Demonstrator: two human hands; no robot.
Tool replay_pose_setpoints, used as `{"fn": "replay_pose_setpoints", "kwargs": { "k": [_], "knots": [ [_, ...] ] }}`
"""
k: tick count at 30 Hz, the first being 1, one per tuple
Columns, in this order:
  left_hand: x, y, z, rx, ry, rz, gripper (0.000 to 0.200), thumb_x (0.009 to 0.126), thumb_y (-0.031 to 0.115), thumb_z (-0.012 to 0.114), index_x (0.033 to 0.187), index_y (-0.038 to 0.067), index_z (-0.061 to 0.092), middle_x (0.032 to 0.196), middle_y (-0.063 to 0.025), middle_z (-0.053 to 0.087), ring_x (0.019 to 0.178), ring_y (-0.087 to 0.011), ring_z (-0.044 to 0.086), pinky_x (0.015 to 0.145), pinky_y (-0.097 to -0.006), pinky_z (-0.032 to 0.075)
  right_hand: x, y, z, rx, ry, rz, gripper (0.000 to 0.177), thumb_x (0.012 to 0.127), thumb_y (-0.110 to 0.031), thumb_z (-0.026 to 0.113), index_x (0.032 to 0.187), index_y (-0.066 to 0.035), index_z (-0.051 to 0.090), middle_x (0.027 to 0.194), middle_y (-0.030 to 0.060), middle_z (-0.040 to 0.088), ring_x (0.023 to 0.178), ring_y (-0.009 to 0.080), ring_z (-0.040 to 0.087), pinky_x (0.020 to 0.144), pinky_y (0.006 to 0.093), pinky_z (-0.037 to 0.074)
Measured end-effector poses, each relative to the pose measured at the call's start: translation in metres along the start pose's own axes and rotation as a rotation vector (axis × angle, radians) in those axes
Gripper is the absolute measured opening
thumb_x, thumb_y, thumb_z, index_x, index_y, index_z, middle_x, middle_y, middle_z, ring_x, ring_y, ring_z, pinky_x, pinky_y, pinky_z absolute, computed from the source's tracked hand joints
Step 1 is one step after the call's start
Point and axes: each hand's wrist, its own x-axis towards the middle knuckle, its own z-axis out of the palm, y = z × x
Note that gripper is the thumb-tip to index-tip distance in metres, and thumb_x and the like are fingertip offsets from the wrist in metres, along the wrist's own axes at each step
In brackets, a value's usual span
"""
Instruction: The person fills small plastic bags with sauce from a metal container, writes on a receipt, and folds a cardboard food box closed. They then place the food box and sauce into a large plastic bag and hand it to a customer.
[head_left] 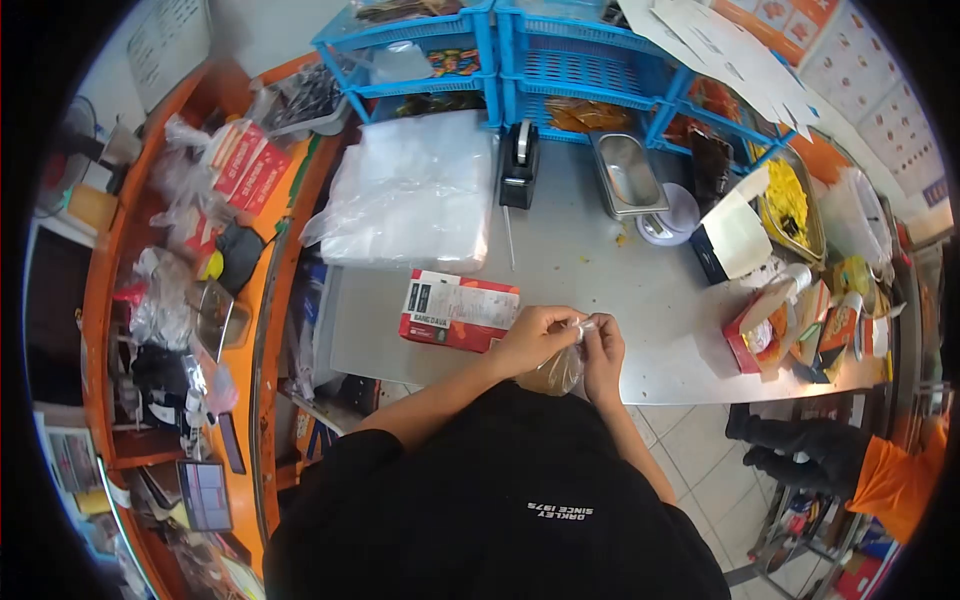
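A black shirt [520, 480] is filling the bottom of the view. Just past it, a clear bag [562, 372] of something brown is hanging down over the near edge of the tabletop [600, 290]. The left hand [535, 335] and right hand [606, 352] are pinching its top from each side, fingers [597, 335] closed tight on it. A red box [458, 310] is lying just left of the left hand.

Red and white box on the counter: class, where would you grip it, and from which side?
Take the red and white box across its two long edges, from above: it lies flat, broad face up, on the counter, with the left hand crowding its right end.
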Motion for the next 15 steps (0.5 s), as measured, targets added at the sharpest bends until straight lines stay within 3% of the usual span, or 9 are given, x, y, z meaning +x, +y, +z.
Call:
{"fn": "replay_pose_setpoints", "kwargs": {
  "k": [1,4,6,8,9,10,11,13,15],
  "knots": [
    [-0.004,0.009,0.003,-0.035,0.051,0.066,0.027,0.086,0.001,0.054,0.112,-0.004,0.060,0.103,-0.0094,0.065,0.089,-0.0115,0.061,0.080,-0.0252,0.049,0.002,-0.008,0.004,0.252,0.060,0.197,0.008,0.093,-0.007,0.044,0.093,-0.005,0.052,0.077,-0.0015,0.053,0.061,0.0083,0.048,0.055,0.0238,0.040],
    [-0.006,-0.002,0.001,-0.089,0.040,0.160,0.023,0.083,-0.002,0.055,0.105,-0.004,0.061,0.093,-0.0067,0.064,0.085,-0.0103,0.060,0.075,-0.0237,0.048,0.002,-0.010,0.007,0.537,0.147,0.407,0.007,0.093,-0.009,0.046,0.093,-0.006,0.052,0.075,-0.0016,0.051,0.062,0.0070,0.047,0.055,0.0226,0.038],
    [-0.008,0.000,-0.005,-0.140,0.002,0.118,0.015,0.082,-0.003,0.056,0.097,-0.003,0.059,0.087,-0.0041,0.061,0.081,-0.0088,0.059,0.072,-0.0229,0.047,0.002,-0.008,-0.001,0.542,0.072,0.421,0.006,0.093,-0.009,0.047,0.092,-0.006,0.052,0.073,-0.0018,0.048,0.064,0.0059,0.046,0.056,0.0228,0.038],
    [-0.007,0.009,-0.006,-0.188,-0.024,0.074,0.007,0.082,-0.003,0.058,0.089,-0.002,0.057,0.081,-0.0015,0.058,0.077,-0.0073,0.057,0.069,-0.0221,0.046,0.003,-0.018,0.000,-0.001,-0.146,0.155,0.005,0.092,-0.009,0.048,0.091,-0.006,0.051,0.071,-0.0012,0.047,0.063,0.0055,0.044,0.056,0.0231,0.038],
    [-0.007,0.014,-0.005,0.060,0.007,0.164,0.007,0.082,-0.002,0.059,0.085,0.000,0.053,0.078,0.0001,0.054,0.075,-0.0064,0.056,0.067,-0.0223,0.045,0.006,-0.021,-0.004,-0.408,-0.220,-0.176,0.006,0.092,-0.009,0.048,0.088,-0.005,0.051,0.071,-0.0016,0.045,0.063,0.0049,0.042,0.056,0.0225,0.037],
    [-0.007,0.016,-0.004,0.309,0.038,0.252,0.012,0.083,-0.001,0.060,0.081,0.002,0.048,0.075,0.0017,0.050,0.074,-0.0055,0.054,0.065,-0.0225,0.044,0.004,-0.021,-0.004,-0.409,-0.220,-0.174,0.006,0.092,-0.009,0.048,0.088,-0.005,0.051,0.071,-0.0016,0.045,0.063,0.0049,0.042,0.056,0.0225,0.037],
    [-0.007,0.015,-0.002,0.308,0.037,0.255,0.012,0.083,-0.001,0.060,0.081,0.002,0.048,0.075,0.0017,0.050,0.074,-0.0055,0.054,0.065,-0.0225,0.044,0.004,-0.020,-0.005,-0.258,-0.182,-0.078,0.007,0.092,-0.009,0.047,0.087,-0.005,0.051,0.072,-0.0013,0.046,0.064,0.0058,0.043,0.057,0.0229,0.038],
    [-0.006,0.013,0.001,0.065,0.026,0.021,0.017,0.084,0.003,0.061,0.079,0.003,0.045,0.077,0.0012,0.050,0.077,-0.0059,0.053,0.067,-0.0240,0.045,0.006,-0.020,-0.003,0.045,-0.111,0.103,0.009,0.091,-0.008,0.047,0.085,-0.004,0.051,0.073,-0.0007,0.047,0.065,0.0075,0.044,0.058,0.0237,0.040],
    [-0.006,0.003,0.002,0.034,0.054,0.037,0.014,0.085,0.005,0.061,0.081,0.003,0.048,0.077,0.0005,0.052,0.079,-0.0062,0.054,0.067,-0.0247,0.045,0.005,-0.020,0.006,0.215,-0.021,0.158,0.009,0.092,-0.008,0.046,0.084,-0.004,0.051,0.074,-0.0001,0.048,0.066,0.0083,0.045,0.059,0.0242,0.040]
  ]
}}
